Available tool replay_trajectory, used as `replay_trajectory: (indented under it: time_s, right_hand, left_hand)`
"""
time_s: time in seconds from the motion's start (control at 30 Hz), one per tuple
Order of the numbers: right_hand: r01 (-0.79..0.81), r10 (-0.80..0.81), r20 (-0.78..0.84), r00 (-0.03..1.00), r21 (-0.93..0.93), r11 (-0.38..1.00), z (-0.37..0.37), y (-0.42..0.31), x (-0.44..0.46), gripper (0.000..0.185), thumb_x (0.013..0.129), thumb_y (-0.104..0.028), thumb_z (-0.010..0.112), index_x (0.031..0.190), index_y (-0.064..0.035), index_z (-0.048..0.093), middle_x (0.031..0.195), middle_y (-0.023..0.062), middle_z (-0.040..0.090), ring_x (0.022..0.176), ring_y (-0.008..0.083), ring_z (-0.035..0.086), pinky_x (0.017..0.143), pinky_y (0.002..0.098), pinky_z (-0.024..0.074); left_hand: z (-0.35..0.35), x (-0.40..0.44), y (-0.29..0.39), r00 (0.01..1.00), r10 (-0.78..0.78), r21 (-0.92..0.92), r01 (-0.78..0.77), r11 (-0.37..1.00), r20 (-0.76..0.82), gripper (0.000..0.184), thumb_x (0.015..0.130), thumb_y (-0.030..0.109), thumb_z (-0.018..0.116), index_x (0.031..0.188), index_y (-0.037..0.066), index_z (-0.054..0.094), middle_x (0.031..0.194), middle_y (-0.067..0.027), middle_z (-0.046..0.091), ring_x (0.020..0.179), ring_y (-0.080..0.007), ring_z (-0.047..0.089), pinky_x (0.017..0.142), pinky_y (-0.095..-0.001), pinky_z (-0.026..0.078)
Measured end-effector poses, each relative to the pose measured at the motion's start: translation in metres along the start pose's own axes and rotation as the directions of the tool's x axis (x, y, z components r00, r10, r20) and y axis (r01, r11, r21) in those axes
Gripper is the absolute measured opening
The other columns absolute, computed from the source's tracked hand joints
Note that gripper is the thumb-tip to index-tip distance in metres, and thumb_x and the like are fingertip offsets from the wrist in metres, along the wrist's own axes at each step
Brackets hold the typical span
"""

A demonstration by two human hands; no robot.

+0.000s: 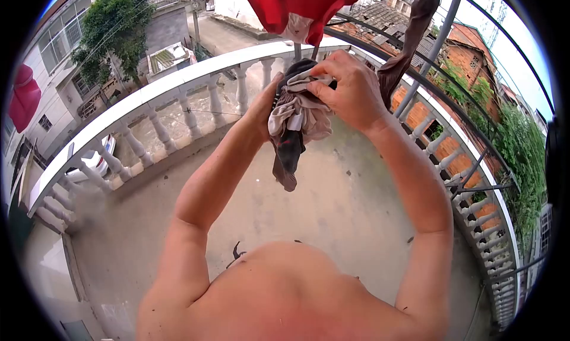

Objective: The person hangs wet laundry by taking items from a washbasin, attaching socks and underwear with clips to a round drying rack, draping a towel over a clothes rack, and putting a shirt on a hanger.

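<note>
A: From the head view, what are the two hands on?

B: A bundle of crumpled cloth [313, 118], beige and dark pieces together, held up in the air over the balcony floor [332, 204]. Only the hands appear to carry it. In the picture it sits below the far edge of the balcony, where the white balustrade [208, 69] runs across.

A: And the fingers?

B: The left hand [264, 110] is wrapped round the bundle's left side; most of its fingers are hidden behind the cloth. The right hand [351, 90] comes in from the upper right, thumb and forefinger pinching a fold near the top.

A: Which way does the bundle lie from them?

B: Its long axis runs up and down. From the right fingertips most of it lies below and to the left, toward the left palm. A dark, sock-like piece [288, 157] dangles lowest.

A: So which hand is nearer?

B: Both touch it: the left along its side, the right at its upper part. A red garment [338, 5] hangs above, and a long brown piece [415, 32] hangs just beside the right hand.
</note>
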State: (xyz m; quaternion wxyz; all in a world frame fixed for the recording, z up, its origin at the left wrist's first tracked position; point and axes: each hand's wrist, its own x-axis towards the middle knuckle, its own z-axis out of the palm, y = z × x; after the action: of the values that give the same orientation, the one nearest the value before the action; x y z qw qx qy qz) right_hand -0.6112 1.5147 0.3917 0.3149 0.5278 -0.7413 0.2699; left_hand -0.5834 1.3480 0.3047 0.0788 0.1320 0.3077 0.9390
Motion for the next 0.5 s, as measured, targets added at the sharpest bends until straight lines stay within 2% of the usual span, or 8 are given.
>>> replay_trajectory:
  time_s: [0.03,0.07,0.1,0.17,0.3,0.37,0.4,0.5]
  right_hand:
    - [-0.013,0.016,0.108,0.994,-0.029,0.999,0.006,0.0,0.0,0.015,0.071,-0.021,0.067,0.076,-0.0075,0.064,0.077,0.0064,0.058,0.077,0.0256,0.057,0.07,0.0366,0.0454]
    - [-0.009,0.009,0.104,0.995,-0.001,1.0,0.017,0.003,-0.001,0.012,0.073,-0.019,0.065,0.07,-0.0071,0.063,0.073,0.0058,0.058,0.074,0.026,0.057,0.068,0.037,0.0451]
    - [-0.02,0.019,0.131,0.991,0.007,1.0,0.027,0.006,-0.001,0.011,0.074,-0.017,0.063,0.073,-0.0067,0.062,0.074,0.006,0.058,0.073,0.0269,0.057,0.067,0.0367,0.0453]
    - [-0.169,0.143,0.209,0.968,0.111,0.979,0.044,0.013,-0.002,0.014,0.073,-0.014,0.066,0.082,-0.0047,0.062,0.077,0.0074,0.058,0.071,0.024,0.057,0.065,0.0327,0.0451]
    - [-0.277,0.168,0.372,0.913,0.262,0.924,0.06,0.005,-0.007,0.016,0.073,-0.017,0.067,0.082,-0.0049,0.061,0.081,0.0073,0.058,0.074,0.024,0.056,0.069,0.0328,0.0447]
    - [0.065,-0.069,0.352,0.934,0.025,0.998,0.065,-0.005,-0.01,0.016,0.073,-0.019,0.067,0.08,-0.0056,0.062,0.085,0.0063,0.058,0.08,0.0241,0.056,0.074,0.0331,0.0436]
    - [0.013,-0.055,0.382,0.923,0.111,0.994,0.072,-0.003,-0.008,0.022,0.071,-0.027,0.069,0.076,-0.0064,0.063,0.081,0.0072,0.06,0.077,0.0261,0.058,0.071,0.0347,0.0448]
    - [0.053,-0.113,0.342,0.933,0.181,0.982,0.084,-0.004,-0.007,0.021,0.071,-0.027,0.069,0.075,-0.0066,0.064,0.081,0.0076,0.059,0.077,0.026,0.058,0.071,0.0344,0.0452]
  left_hand:
    - [-0.003,-0.006,-0.008,1.0,-0.03,-0.055,0.03,0.998,0.001,0.048,0.093,0.044,0.032,0.124,0.009,0.045,0.111,-0.0162,0.057,0.099,-0.0274,0.06,0.083,-0.0436,0.052]
    - [-0.006,-0.016,-0.017,0.998,-0.015,0.0,0.015,1.0,-0.057,0.055,0.092,0.05,0.03,0.123,0.008,0.046,0.11,-0.0136,0.058,0.094,-0.0246,0.061,0.08,-0.0409,0.053]
    - [-0.012,-0.025,-0.023,0.995,-0.018,-0.065,0.012,0.998,-0.103,0.063,0.088,0.059,0.032,0.123,0.009,0.047,0.107,-0.0139,0.059,0.092,-0.0262,0.062,0.075,-0.0472,0.054]
    - [-0.04,-0.039,-0.027,0.991,-0.106,-0.139,0.116,0.983,0.08,0.07,0.082,0.065,0.036,0.122,0.009,0.048,0.104,-0.0148,0.06,0.089,-0.0283,0.063,0.069,-0.0555,0.052]
    - [-0.057,-0.056,-0.035,0.992,-0.109,-0.179,0.118,0.977,0.059,0.074,0.077,0.068,0.043,0.124,0.01,0.045,0.112,-0.0166,0.057,0.085,-0.0317,0.064,0.063,-0.064,0.05]
    - [-0.062,-0.064,-0.034,0.992,-0.126,-0.135,0.122,0.983,-0.02,0.073,0.077,0.066,0.046,0.123,0.01,0.046,0.107,-0.0164,0.059,0.086,-0.0321,0.064,0.063,-0.066,0.048]
    - [-0.064,-0.069,-0.033,0.992,-0.127,-0.141,0.123,0.982,-0.025,0.073,0.077,0.066,0.046,0.123,0.01,0.046,0.107,-0.0164,0.059,0.086,-0.0321,0.064,0.063,-0.066,0.048]
    - [-0.069,-0.076,-0.031,0.989,-0.089,-0.146,0.072,0.987,-0.114,0.059,0.077,0.052,0.059,0.117,0.008,0.051,0.101,-0.0138,0.062,0.084,-0.0283,0.064,0.069,-0.0635,0.049]
